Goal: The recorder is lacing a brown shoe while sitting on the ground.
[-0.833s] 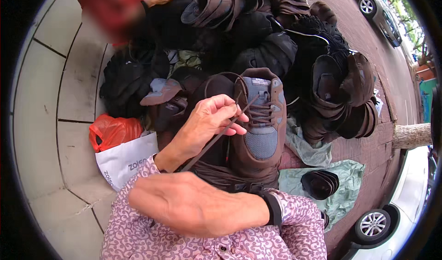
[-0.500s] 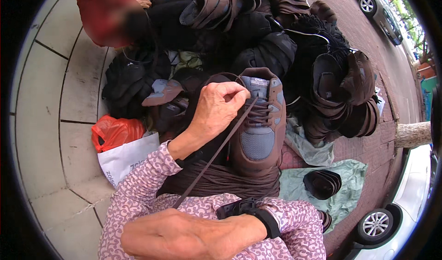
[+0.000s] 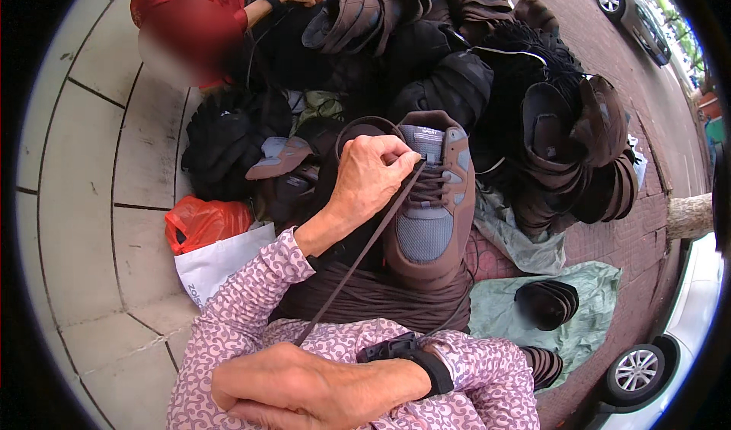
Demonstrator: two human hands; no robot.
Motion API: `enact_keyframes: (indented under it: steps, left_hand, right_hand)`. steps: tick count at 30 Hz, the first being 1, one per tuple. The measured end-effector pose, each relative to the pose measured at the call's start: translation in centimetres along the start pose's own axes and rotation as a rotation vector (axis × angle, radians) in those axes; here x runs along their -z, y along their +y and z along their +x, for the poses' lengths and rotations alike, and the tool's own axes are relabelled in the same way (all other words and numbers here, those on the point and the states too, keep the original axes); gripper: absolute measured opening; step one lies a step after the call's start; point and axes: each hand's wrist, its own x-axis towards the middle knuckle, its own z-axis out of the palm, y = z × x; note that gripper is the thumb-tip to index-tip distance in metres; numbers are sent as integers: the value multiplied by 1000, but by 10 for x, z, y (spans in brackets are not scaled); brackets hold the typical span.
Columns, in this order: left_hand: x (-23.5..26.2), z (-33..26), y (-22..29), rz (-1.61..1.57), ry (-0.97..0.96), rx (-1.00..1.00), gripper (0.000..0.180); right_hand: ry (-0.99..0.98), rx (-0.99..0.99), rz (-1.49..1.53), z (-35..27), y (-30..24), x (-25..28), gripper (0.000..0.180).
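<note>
Now the left hand (image 3: 373, 175) is pinching a dark brown flat lace (image 3: 358, 259) at the brown suede sneaker's (image 3: 430, 202) eyelets; lace running toward seven o'clock, where the right hand (image 3: 304, 388) is clenching it.

- The shoe (image 3: 430, 202) sits on a bundle of laces (image 3: 381, 301) in front of the person
- Left hand (image 3: 373, 179) is at its upper eyelets, right hand (image 3: 304, 388) below, a lace (image 3: 358, 259) between them
- Plastic bags (image 3: 205, 240) lie left
- Stacked shoe uppers (image 3: 563, 156) lie right and behind
</note>
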Motion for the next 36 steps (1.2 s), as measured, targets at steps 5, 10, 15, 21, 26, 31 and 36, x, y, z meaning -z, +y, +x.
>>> enact_keyframes:
  steps: [5, 10, 15, 21, 26, 31, 36]
  left_hand:
    - [-13, 5, 2, 34, -18, -9, 21]
    - [-20, 9, 7, 76, -10, -131, 20]
    - [-9, 4, 22, 242, -33, -127, 15]
    - [-29, 17, 9, 326, 8, -210, 17]
    - [-25, 23, 12, 358, -40, -184, 18]
    - [-5, 31, 1, 110, -159, -82, 21]
    - [-9, 35, 10, 48, -215, 39, 17]
  right_hand:
    - [116, 114, -38, -4, 9, -6, 14]
    - [121, 77, 8, -5, 15, -3, 14]
    - [135, 35, -13, -12, 14, 7, 14]
    - [204, 95, -170, -18, 23, 15, 16]
    - [396, 115, -792, -34, -1, 66, 17]
    - [781, 59, -1308, -56, -32, 177, 15]
    - [572, -11, -1679, -60, -40, 222, 16]
